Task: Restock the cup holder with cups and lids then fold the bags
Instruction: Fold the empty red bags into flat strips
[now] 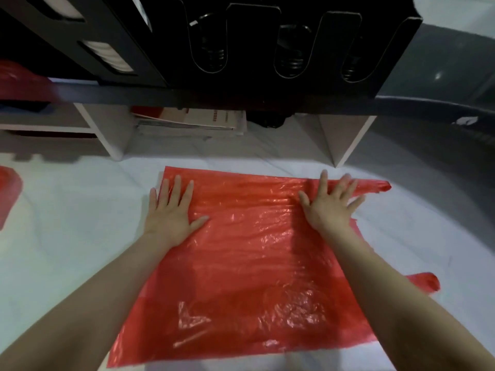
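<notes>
A red plastic bag (241,263) lies spread flat on the white surface in front of me, its handles pointing right. My left hand (171,210) presses flat on the bag's far left corner, fingers straight. My right hand (329,204) presses flat near the far right edge, fingers spread, just short of the upper handle (375,186). The black cup holder (267,44) stands above on a dark shelf, with black lids (217,56) in its slots and white cups (112,57) in slots on its left side.
Another red bag (8,194) lies at the left edge, and more red plastic (18,81) sits on the shelf at the far left. Papers (198,121) are stacked under the shelf between white supports (107,137). A grey curved surface (442,116) borders the right.
</notes>
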